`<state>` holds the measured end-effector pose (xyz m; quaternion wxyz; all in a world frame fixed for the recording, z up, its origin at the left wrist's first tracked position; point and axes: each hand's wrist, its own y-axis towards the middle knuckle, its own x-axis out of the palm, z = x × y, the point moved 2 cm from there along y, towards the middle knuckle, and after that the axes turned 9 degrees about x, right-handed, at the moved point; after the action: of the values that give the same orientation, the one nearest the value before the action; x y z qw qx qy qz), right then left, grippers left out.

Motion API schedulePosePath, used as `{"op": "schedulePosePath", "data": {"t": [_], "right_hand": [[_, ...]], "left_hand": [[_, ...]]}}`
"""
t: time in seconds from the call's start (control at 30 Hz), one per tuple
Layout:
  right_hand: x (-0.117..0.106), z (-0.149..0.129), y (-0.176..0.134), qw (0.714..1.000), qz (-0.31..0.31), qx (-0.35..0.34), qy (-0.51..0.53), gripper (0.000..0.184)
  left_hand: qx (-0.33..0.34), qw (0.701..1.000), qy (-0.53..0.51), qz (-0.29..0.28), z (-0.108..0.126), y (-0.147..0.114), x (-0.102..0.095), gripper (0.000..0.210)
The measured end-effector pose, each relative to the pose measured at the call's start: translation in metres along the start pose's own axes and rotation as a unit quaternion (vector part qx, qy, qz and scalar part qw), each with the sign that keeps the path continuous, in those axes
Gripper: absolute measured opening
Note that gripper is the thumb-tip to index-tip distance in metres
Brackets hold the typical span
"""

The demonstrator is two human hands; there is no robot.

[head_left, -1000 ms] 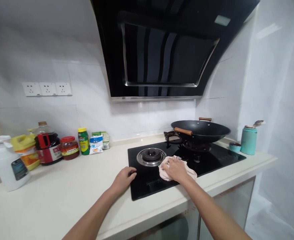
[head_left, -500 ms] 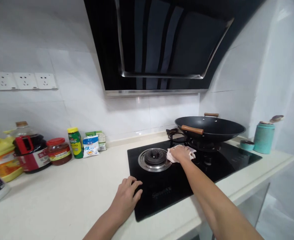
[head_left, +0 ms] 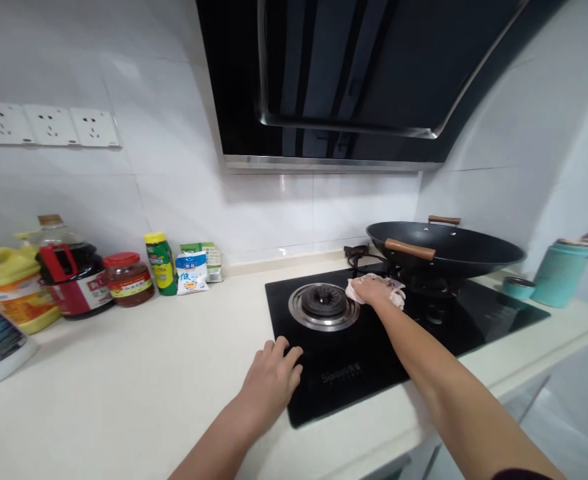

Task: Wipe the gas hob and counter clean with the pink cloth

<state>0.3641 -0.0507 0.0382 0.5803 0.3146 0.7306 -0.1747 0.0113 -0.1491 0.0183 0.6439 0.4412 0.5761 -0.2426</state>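
My right hand (head_left: 371,289) presses a pale pink cloth (head_left: 397,298) onto the black glass gas stove (head_left: 344,357), just right of the left burner (head_left: 324,305). Part of the cloth is hidden under the palm. At the stove's left edge rests my left hand (head_left: 275,373), its fingers loosely bent and apart, with nothing in them. A black wok (head_left: 474,257) with wooden handles sits over the right burner, behind and to the right of the cloth.
A black range hood (head_left: 334,150) overhangs the stove. Along the wall at left stand a yellow jug (head_left: 17,287), a dark sauce bottle (head_left: 77,283), a red-lidded jar (head_left: 129,283), a green shaker (head_left: 161,267) and a salt packet (head_left: 192,272). A turquoise canister (head_left: 561,273) stands at right.
The camera view has turned slightly left and down, so the stove appears farther right. Both hands stay at nearly the same spots on the stove, the right still on the cloth.
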Motion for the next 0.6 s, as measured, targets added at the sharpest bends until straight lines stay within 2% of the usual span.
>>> {"op": "schedulePosePath", "data": {"t": [0.1,0.17,0.3,0.4,0.5,0.6], "right_hand": [[-0.001,0.007,-0.032,1.0,-0.001,-0.01,-0.003,0.075],[-0.002,0.012,-0.06,0.998,-0.006,-0.069,0.001,0.077],[-0.01,0.027,-0.124,0.978,-0.026,-0.206,0.018,0.07],[-0.015,0.049,-0.166,0.961,-0.025,-0.269,0.057,0.063],[-0.016,0.087,-0.19,0.948,0.037,-0.296,0.111,0.048],[-0.015,0.141,-0.186,0.946,0.126,-0.269,0.133,0.04]], "left_hand": [[-0.008,1.0,-0.017,0.007,-0.003,0.001,0.001,0.034],[-0.013,0.999,-0.028,0.02,-0.004,0.001,0.002,0.033],[-0.021,0.997,-0.05,0.055,-0.011,-0.003,0.01,0.032],[-0.019,0.994,-0.074,0.074,-0.019,-0.006,0.018,0.033],[-0.009,0.992,-0.089,0.092,-0.026,-0.007,0.024,0.035],[-0.01,0.991,-0.09,0.101,-0.029,-0.007,0.025,0.034]]}}
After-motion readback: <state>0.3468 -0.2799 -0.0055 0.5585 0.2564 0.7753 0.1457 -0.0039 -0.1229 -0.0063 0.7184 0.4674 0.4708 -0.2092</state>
